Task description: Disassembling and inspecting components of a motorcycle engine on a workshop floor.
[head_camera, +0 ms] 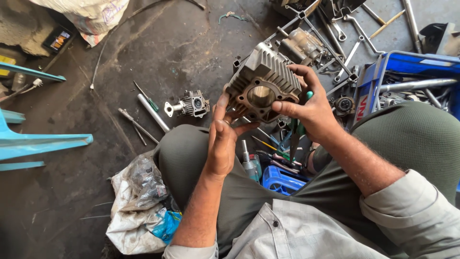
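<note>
Head view, looking down past olive-trousered knees onto a dark, oil-stained concrete floor (158, 48), grimy and scuffed, littered with tools. Held up between both hands, above the lap: a finned grey metal engine cylinder (261, 86), bore facing the camera. Left hand (223, 139) under its lower left edge, fingers pressed against the rim, grip closed on the cylinder; right hand (309, 108) wrapped around its right side, thumb across the front face, grip likewise clenched on it, with a green-handled tool (294, 139) hanging below the palm. On the floor left of the cylinder, a smaller finned engine part (191, 104), and near it a silver tube (153, 112) and a green-tipped screwdriver (146, 97). Upper right, a scatter of spanners (352, 45) and a metal frame. Far right, a blue plastic crate (383, 79) with red-and-white lettering on its side, full of metal rods. Between the knees, a smaller blue tray (280, 180) with hand tools above it. Lower left, a dirty white rag and crumpled clear plastic bag (141, 201) with a scrap of blue. Top left, a white woven sack (91, 17) with faded print, and beside it a small dark box (57, 39) bearing orange and yellow labels. Left edge, turquoise painted bars (43, 141).
</note>
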